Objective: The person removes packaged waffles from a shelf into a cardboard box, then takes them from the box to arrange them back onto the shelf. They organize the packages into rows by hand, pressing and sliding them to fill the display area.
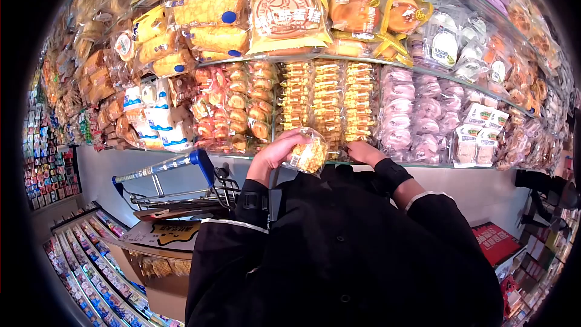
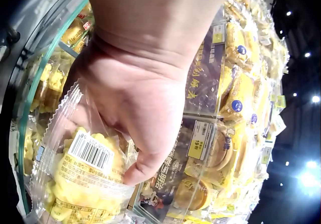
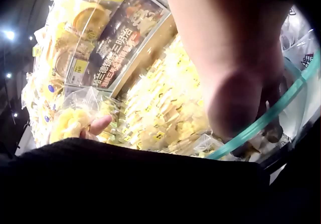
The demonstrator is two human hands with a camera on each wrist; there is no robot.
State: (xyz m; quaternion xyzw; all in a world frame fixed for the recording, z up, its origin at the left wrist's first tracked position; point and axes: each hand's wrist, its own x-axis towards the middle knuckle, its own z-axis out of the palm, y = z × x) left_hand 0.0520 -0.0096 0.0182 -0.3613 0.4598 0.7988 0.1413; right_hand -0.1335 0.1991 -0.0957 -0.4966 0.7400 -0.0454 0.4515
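My left hand (image 1: 282,147) holds up a clear packet (image 1: 310,152) of yellow pieces in front of the shelf. In the left wrist view the thumb and fingers of the left hand (image 2: 135,98) pinch that packet (image 2: 85,169), its barcode label facing up. My right hand (image 1: 365,152) is at the shelf's front edge, beside the rows of yellow packets (image 1: 358,103). The right wrist view shows the right hand (image 3: 238,103) at the green glass edge (image 3: 266,118), its fingers mostly hidden and in shadow, so what they touch cannot be told.
Purple packets (image 1: 397,109) lie right of the yellow rows, red and brown ones (image 1: 260,100) left. Larger cakes (image 1: 287,15) fill the shelf above. A cart with a blue handle (image 1: 203,166) stands at the left, near a cardboard box (image 1: 166,290). A red box (image 1: 493,242) is at the right.
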